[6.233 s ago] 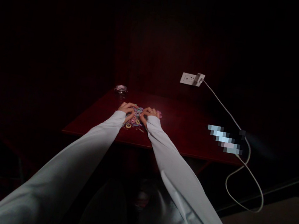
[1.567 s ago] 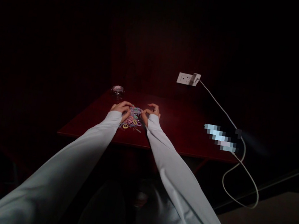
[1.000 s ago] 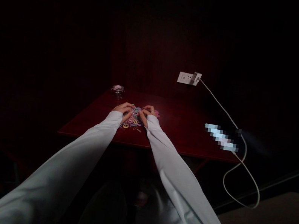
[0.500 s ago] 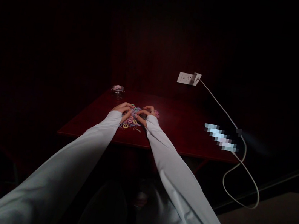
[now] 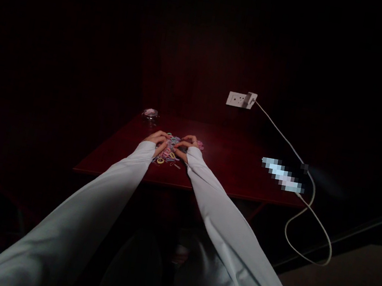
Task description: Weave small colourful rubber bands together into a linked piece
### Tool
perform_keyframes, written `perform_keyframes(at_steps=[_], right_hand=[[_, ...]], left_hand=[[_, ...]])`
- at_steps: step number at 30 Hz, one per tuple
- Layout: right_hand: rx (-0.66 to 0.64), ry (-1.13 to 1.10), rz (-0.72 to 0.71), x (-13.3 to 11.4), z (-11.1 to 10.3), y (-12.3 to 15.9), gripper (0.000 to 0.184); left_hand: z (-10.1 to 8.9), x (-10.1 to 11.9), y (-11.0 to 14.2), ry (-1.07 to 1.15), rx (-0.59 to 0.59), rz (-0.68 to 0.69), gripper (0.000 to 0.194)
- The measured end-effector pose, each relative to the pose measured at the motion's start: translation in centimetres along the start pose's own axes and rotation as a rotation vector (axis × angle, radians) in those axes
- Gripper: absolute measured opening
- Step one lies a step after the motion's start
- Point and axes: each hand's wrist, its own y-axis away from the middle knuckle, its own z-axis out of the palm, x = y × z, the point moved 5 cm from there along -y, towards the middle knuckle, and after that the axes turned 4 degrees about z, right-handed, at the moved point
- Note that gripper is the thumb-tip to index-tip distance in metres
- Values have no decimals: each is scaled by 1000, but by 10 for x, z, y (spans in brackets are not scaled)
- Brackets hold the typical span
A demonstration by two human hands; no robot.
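A heap of small coloured elastic bands [image 5: 169, 155] lies on a dark red table [image 5: 229, 174]. My left hand [image 5: 156, 140] rests on the heap's left side with fingers curled into the bands. On the right side, my right hand [image 5: 187, 145] has its fingers bent and pinched over the bands. The fingertips of both hands nearly meet above the heap. Which band each hand grips is too small and dim to tell. Both arms wear pale long sleeves.
A small glass jar [image 5: 150, 115] stands at the table's far left. A lit phone [image 5: 283, 175] lies at the right, on a white cable [image 5: 310, 216] running to a wall socket [image 5: 241, 99]. The room around is dark.
About 1.6 s ago my right hand was lifted and farther right; it has since come down onto the heap beside my left hand. Over the last half second hardly anything moved.
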Motion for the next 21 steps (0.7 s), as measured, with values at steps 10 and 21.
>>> perform_keyframes(at_steps=[10, 21], right_hand=[[-23, 1, 33, -2, 0, -1, 17], [-21, -53, 44, -11, -5, 1, 25]], left_hand=[[-2, 13, -1, 0, 29, -18, 36], [-2, 17, -1, -10, 30, -16, 37]])
